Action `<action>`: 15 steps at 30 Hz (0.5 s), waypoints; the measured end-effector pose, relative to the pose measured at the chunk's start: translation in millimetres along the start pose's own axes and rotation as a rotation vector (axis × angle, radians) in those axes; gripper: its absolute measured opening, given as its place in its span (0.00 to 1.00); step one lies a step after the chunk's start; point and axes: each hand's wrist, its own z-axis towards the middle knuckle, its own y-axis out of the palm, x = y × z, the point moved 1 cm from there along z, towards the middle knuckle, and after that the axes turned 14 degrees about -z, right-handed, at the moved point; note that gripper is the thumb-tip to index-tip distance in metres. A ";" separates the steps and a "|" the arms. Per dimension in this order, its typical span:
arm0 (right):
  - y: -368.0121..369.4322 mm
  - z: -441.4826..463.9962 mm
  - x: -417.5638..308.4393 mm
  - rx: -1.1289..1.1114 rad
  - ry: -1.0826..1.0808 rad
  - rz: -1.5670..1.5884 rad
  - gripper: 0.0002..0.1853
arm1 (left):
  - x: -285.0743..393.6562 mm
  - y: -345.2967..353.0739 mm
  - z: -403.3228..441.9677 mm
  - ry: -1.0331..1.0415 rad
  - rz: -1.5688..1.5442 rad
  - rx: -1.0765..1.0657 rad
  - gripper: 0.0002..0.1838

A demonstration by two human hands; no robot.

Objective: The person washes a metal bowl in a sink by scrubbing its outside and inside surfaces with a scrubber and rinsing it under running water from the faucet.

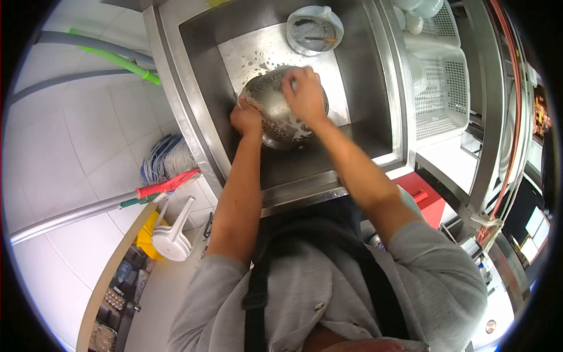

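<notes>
A round metal pan or bowl [275,105], wet and streaked with suds, sits tilted in the stainless steel sink [275,170]. My left hand [247,119] is closed on its left edge. Over the upper right of the metal surface, my right hand [306,97] is curled with its fingers bent down; whatever lies under them is hidden. A white plastic jug [291,34] stands at the far side of the sink, holding cloudy water and a thin orange-brown stick-like item. Foam and drops cover the sink floor behind the pan.
White plastic baskets [437,126] with pale bowls stand right of the sink. On the left are a mop head [170,157], a red-ended pole [167,183], a green pole [132,66] and grey hoses. A red box [423,202] sits low at the right.
</notes>
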 end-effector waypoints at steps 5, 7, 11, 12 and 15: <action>31.6 -9.5 86.3 -0.197 0.313 -0.224 0.12 | 22.9 -2.9 -14.2 -0.233 -0.345 -0.085 0.25; 49.0 34.5 93.5 -0.312 0.187 -0.173 0.13 | 8.6 -3.8 -7.5 -0.271 -0.543 -0.159 0.24; 47.8 52.8 -1.4 -0.234 0.064 0.068 0.11 | 32.5 -26.5 -24.6 -0.411 -0.624 -0.158 0.22; 33.8 49.0 -20.1 -0.292 0.004 -0.034 0.12 | 30.6 -29.5 -28.5 -0.457 -0.678 -0.149 0.22; -1.0 31.9 -49.6 -0.250 -0.147 -0.199 0.10 | 32.0 -18.3 -27.0 -0.634 -0.915 -0.090 0.17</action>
